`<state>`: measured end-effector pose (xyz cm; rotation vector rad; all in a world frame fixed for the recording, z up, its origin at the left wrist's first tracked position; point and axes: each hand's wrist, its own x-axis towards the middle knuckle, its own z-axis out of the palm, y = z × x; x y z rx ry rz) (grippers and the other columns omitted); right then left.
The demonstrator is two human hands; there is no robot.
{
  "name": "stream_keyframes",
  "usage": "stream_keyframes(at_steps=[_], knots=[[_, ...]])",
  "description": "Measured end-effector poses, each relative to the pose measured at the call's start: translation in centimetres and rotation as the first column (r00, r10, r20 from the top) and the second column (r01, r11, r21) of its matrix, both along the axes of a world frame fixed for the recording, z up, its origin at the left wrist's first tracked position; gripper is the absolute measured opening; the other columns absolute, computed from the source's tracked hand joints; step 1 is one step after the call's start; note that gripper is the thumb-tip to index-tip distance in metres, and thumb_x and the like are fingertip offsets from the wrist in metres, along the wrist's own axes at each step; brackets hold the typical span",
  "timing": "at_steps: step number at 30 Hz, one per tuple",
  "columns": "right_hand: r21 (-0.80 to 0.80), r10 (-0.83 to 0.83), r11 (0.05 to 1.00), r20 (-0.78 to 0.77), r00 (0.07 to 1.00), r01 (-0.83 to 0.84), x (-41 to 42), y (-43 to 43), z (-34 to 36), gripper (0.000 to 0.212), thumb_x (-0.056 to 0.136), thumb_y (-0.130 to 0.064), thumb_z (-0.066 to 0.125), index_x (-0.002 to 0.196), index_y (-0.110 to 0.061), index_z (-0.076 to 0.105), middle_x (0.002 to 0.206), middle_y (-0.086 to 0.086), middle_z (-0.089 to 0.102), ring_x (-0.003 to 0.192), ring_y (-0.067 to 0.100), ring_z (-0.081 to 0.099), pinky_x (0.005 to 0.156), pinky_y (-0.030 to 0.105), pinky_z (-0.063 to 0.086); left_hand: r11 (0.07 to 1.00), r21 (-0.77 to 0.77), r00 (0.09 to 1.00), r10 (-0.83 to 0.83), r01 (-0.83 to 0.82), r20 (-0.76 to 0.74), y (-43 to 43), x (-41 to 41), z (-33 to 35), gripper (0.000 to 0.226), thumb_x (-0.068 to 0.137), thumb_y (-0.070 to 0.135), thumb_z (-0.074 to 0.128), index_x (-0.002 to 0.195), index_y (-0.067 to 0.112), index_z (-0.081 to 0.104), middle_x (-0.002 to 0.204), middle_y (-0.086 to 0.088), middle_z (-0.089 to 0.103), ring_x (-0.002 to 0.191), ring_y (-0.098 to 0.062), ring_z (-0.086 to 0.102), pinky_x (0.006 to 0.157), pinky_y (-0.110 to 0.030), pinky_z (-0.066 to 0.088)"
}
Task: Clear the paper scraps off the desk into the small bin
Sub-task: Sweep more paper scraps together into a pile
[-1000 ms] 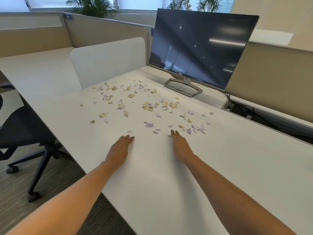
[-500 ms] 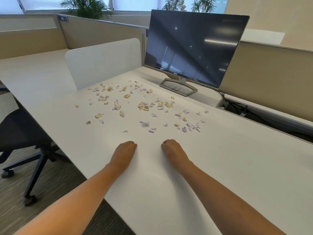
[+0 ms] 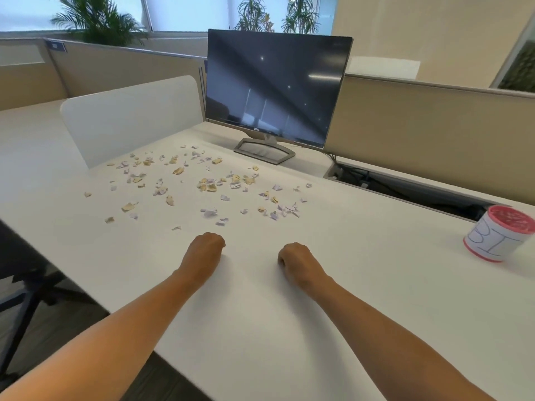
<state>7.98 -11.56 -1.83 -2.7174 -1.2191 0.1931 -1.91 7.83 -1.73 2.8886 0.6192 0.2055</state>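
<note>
Several small tan and pale purple paper scraps (image 3: 207, 185) lie scattered over the middle of the white desk (image 3: 362, 285), beyond both hands. My left hand (image 3: 204, 251) rests on the desk curled into a fist, a little short of the nearest scraps. My right hand (image 3: 296, 263) lies beside it, also curled shut, with nothing visible in it. The small bin (image 3: 496, 234), a white cylinder with a red rim and hand-drawn letters, stands at the far right of the desk, well away from both hands.
A dark monitor (image 3: 275, 88) on a grey stand sits behind the scraps. A white divider panel (image 3: 130, 117) stands at the back left. A cable gap (image 3: 405, 185) runs behind the desk at right. An office chair base (image 3: 26, 299) is on the floor at left.
Both hands have drawn back from the scraps and curled from flat into fists. The view has swung right, which brought the bin into sight.
</note>
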Motion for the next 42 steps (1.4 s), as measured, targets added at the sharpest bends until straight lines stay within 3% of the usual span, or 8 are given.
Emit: stream_keyframes(at_steps=[5, 6, 9, 11, 16, 30, 35, 42], knots=[[0.054, -0.177, 0.982, -0.054, 0.983, 0.180, 1.5, -5.9, 1.1, 0.015, 0.078, 0.007, 0.043, 0.068, -0.005, 0.047, 0.077, 0.019, 0.054, 0.073, 0.021, 0.041, 0.059, 0.026, 0.027, 0.994, -0.037, 0.991, -0.104, 0.107, 0.084, -4.5, 2.8, 0.5, 0.032, 0.088, -0.003, 0.042, 0.108, 0.005, 0.067, 0.111, -0.012, 0.067, 0.105, -0.028, 0.059, 0.089, -0.029, 0.043], [0.093, -0.211, 0.972, -0.073, 0.975, 0.217, 1.8, -7.2, 1.3, 0.016, 0.080, 0.005, 0.045, 0.085, 0.012, 0.059, 0.081, 0.017, 0.058, 0.076, 0.022, 0.046, 0.064, 0.024, 0.032, 0.989, -0.049, 0.987, -0.135, 0.140, 0.085, -5.4, 3.5, 0.4, 0.032, 0.088, -0.002, 0.043, 0.106, 0.006, 0.068, 0.108, -0.012, 0.068, 0.104, -0.028, 0.059, 0.089, -0.029, 0.045], [0.175, -0.289, 0.938, -0.082, 0.954, 0.299, 2.6, -11.0, 2.4, 0.026, 0.084, 0.003, 0.047, 0.100, 0.001, 0.068, 0.104, 0.012, 0.068, 0.102, 0.025, 0.059, 0.084, 0.027, 0.045, 0.975, -0.077, 0.976, -0.202, 0.208, 0.087, -8.9, 5.7, 0.8, 0.025, 0.085, -0.004, 0.045, 0.078, 0.013, 0.062, 0.083, -0.008, 0.059, 0.085, -0.025, 0.054, 0.076, -0.029, 0.041], [0.191, -0.339, 0.920, -0.056, 0.939, 0.343, 3.0, -13.4, 3.3, 0.028, 0.086, 0.002, 0.046, 0.102, 0.000, 0.068, 0.110, 0.012, 0.068, 0.108, 0.024, 0.058, 0.091, 0.027, 0.046, 0.960, -0.113, 0.963, -0.245, 0.257, 0.110, -11.5, 7.4, 1.3, 0.026, 0.086, -0.005, 0.045, 0.082, 0.006, 0.068, 0.088, -0.014, 0.066, 0.088, -0.029, 0.059, 0.077, -0.032, 0.044], [0.245, -0.484, 0.844, -0.037, 0.874, 0.478, 4.5, -19.1, 4.9, 0.025, 0.086, -0.001, 0.050, 0.102, -0.002, 0.070, 0.108, 0.012, 0.069, 0.103, 0.023, 0.062, 0.090, 0.025, 0.047, 0.910, -0.127, 0.915, -0.375, 0.394, 0.151, -17.8, 11.7, 2.3, 0.031, 0.090, -0.001, 0.044, 0.109, 0.005, 0.068, 0.113, -0.015, 0.067, 0.106, -0.028, 0.061, 0.091, -0.029, 0.047], [0.356, -0.756, 0.600, -0.043, 0.654, 0.717, 11.2, -30.8, 10.0, 0.025, 0.087, -0.011, 0.058, 0.109, -0.001, 0.067, 0.115, 0.017, 0.066, 0.105, 0.030, 0.060, 0.095, 0.030, 0.045, 0.767, -0.254, 0.805, -0.529, 0.589, 0.268, -34.1, 23.0, 10.5, 0.022, 0.089, 0.003, 0.054, 0.105, 0.001, 0.070, 0.107, -0.015, 0.070, 0.098, -0.028, 0.066, 0.093, -0.029, 0.051], [0.387, -0.781, 0.586, 0.037, 0.623, 0.712, 14.3, -33.1, 11.8, 0.022, 0.087, -0.010, 0.055, 0.100, 0.000, 0.070, 0.099, 0.020, 0.069, 0.083, 0.028, 0.058, 0.069, 0.024, 0.037, 0.704, -0.349, 0.784, -0.523, 0.619, 0.334, -39.1, 26.6, 12.5, 0.019, 0.086, 0.000, 0.058, 0.098, -0.001, 0.072, 0.099, -0.017, 0.072, 0.089, -0.026, 0.066, 0.088, -0.031, 0.053], [0.438, -0.795, 0.528, -0.047, 0.605, 0.728, 18.6, -34.4, 12.5, 0.022, 0.088, -0.004, 0.054, 0.101, 0.000, 0.071, 0.105, 0.017, 0.070, 0.096, 0.028, 0.063, 0.085, 0.029, 0.047, 0.660, -0.525, 0.843, -0.432, 0.537, 0.320, -42.5, 30.8, 12.5, 0.018, 0.085, 0.002, 0.062, 0.100, -0.002, 0.071, 0.103, -0.017, 0.071, 0.093, -0.026, 0.066, 0.089, -0.031, 0.051]])
